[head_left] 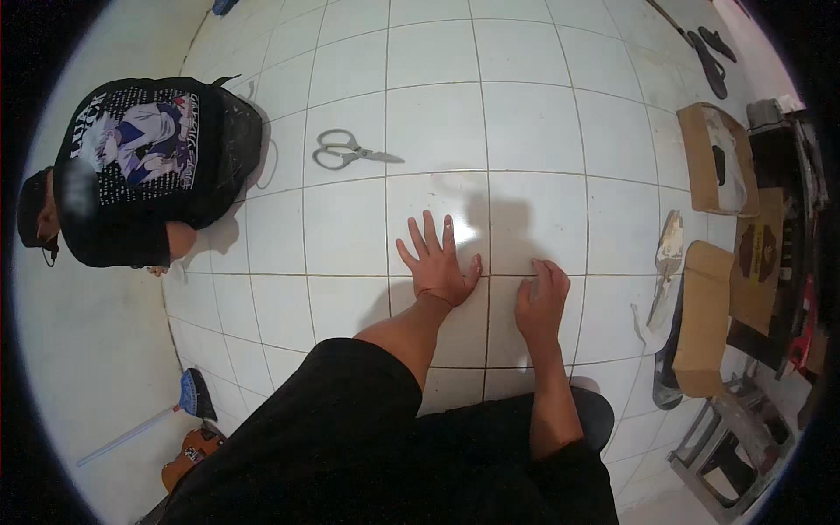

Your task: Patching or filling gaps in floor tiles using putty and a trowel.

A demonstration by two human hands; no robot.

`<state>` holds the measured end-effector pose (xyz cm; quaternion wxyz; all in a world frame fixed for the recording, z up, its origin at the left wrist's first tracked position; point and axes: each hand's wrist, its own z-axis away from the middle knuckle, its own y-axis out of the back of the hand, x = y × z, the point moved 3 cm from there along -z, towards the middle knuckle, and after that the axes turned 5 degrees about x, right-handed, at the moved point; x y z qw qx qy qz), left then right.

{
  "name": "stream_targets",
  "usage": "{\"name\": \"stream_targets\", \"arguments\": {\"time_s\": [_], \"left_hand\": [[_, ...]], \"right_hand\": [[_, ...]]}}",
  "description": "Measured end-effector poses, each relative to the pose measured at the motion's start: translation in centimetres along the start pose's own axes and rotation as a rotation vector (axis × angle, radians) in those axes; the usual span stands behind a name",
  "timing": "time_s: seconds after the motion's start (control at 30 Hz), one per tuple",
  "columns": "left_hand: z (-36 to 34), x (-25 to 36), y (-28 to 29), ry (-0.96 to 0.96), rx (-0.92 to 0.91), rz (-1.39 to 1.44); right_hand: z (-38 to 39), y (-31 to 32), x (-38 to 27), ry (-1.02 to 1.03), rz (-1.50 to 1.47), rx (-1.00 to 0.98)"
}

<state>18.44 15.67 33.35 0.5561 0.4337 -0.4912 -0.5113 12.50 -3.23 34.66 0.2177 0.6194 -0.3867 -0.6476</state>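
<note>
My left hand (441, 273) lies flat on the white tiled floor (437, 122), palm down, with its fingers and thumb spread wide. Just to its right, my right hand (544, 302) hovers low over or touches the tiles near a grout line; which of the two I cannot tell. Its fingers are bent and close together, the thumb stands a little apart, and no object shows between them. Beyond my left hand, a pair of grey scissors (374, 157) rests on the floor, its blades pointing right.
At the left, a person in a black shirt (144, 149) crouches by the wall. A broom (198, 395) leans lower left. Along the right lie a trowel (670, 245), an open cardboard box (696, 162), a cardboard piece (703, 315), a step stool (739, 437) and dark sandals (710, 66).
</note>
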Motion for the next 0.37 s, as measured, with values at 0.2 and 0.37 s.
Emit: {"name": "stream_targets", "arguments": {"time_s": [0.2,0.37], "left_hand": [[-0.3,0.3,0.9,0.034,-0.09,-0.016],[-0.2,-0.5,-4.2,-0.016,0.021,-0.334]], "right_hand": [[-1.9,-2.6,-3.1,0.081,-0.06,-0.033],[-4.8,-6.3,-10.1,0.282,-0.21,-0.164]]}}
